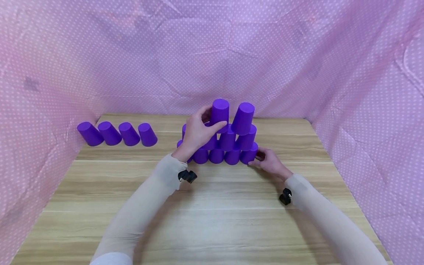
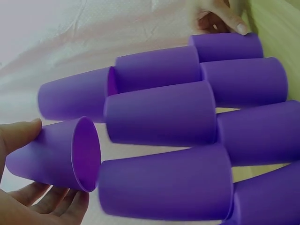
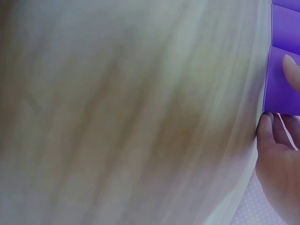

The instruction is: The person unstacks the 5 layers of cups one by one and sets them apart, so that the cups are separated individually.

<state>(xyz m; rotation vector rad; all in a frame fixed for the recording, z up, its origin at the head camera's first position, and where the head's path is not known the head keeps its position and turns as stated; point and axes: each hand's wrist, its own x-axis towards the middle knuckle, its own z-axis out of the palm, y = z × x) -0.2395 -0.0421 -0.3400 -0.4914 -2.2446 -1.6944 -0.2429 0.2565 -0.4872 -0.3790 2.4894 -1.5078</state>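
Upside-down purple cups stand in a stepped stack, with a bottom row (image 1: 216,156) and a second row (image 1: 227,140). My left hand (image 1: 197,131) grips a purple cup (image 1: 220,111) at the third level, thumb on its near side. In the left wrist view that cup's rim is right by the second-row cups; contact cannot be told. To its right, another third-level cup (image 1: 244,119) sits on the second row. My right hand (image 1: 271,162) holds the bottom row's right end cup (image 3: 281,89), thumb in front and fingers at its side. My left forearm partly hides the stack's left end.
Several more upside-down purple cups (image 1: 129,134) stand in a line at the table's back left. The wooden table (image 1: 212,221) is enclosed by pink dotted cloth (image 1: 212,55) behind and at both sides.
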